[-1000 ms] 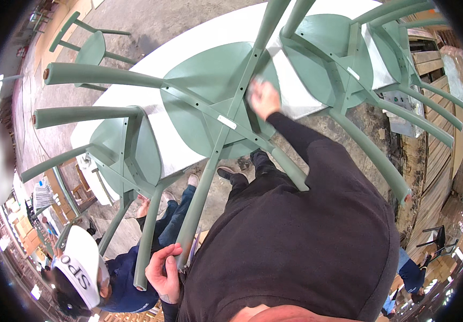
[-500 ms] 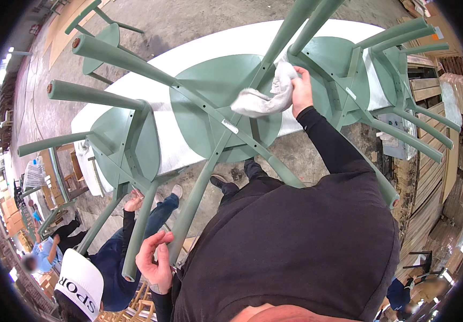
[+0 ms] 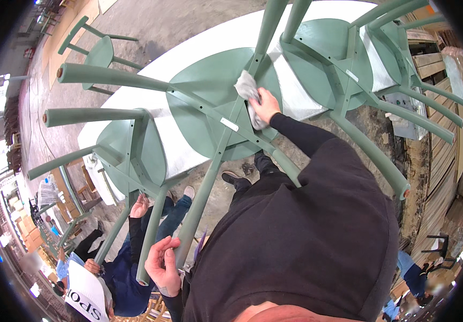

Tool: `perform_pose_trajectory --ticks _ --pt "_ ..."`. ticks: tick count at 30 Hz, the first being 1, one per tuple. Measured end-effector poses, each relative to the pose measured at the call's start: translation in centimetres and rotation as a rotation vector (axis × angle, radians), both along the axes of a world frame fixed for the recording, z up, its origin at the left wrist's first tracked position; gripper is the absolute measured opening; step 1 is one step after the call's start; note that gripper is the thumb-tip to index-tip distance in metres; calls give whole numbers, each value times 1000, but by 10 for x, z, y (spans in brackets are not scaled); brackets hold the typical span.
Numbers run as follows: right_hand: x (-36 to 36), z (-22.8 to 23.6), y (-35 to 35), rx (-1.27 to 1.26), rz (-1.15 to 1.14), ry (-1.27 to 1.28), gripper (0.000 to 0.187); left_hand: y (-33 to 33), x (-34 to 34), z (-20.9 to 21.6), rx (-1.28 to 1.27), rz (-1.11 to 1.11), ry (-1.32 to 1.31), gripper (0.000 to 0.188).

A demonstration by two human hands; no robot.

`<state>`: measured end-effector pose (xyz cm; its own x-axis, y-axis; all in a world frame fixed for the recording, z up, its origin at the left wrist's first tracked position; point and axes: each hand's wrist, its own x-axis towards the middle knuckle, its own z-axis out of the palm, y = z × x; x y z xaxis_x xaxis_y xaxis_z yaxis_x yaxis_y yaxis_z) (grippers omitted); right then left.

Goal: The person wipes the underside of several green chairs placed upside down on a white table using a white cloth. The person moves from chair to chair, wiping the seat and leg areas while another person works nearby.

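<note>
An upturned green chair [image 3: 202, 75] lies seat-down in front of me, its legs pointing up and outward and its crossed braces joined under the seat. My right hand [image 3: 267, 105] grips a crumpled pale grey cloth [image 3: 247, 86], pressing it against the brace near the base of a far leg. Part of the cloth hangs below my fingers. Low on the left, my left hand [image 3: 164, 265] is loosely curled beside the chair's near leg [image 3: 196, 214], thumb apart from the fingers and nothing visible in it. Whether its fingertips touch the leg I cannot tell.
A white-covered table [image 3: 180, 142] carries several more upturned green chairs on both sides. At the lower left a co-worker in a white cap [image 3: 87, 290] reaches to the left chair [image 3: 116, 155]. Another green chair [image 3: 101, 52] stands on the floor beyond. Stacked boards [image 3: 435, 145] line the right.
My right hand and the cloth have moved left, from the gap between chairs onto the middle chair's braces. My left hand stays by the near leg. The co-worker's other hand now shows at a leg.
</note>
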<state>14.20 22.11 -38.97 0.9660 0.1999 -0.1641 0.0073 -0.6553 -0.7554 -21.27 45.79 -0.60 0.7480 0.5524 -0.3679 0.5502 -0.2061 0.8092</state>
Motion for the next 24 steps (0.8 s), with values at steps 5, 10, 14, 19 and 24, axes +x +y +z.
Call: perform_pose_trajectory --ticks 5,10,14,19,24 --pt "65 9 -10 290 -499 -135 48 -8 1 3 35 13 34 25" --pt "135 6 -3 -136 -597 -157 38 -2 5 3 14 8 41 25" --pt "37 -20 20 -25 -252 -131 42 -13 6 6 49 57 66 25" --pt "-21 -4 -3 -78 164 -55 47 -7 5 4 47 -9 58 26" --pt "100 15 -1 -234 -385 -118 30 -6 0 1 47 0 23 27"
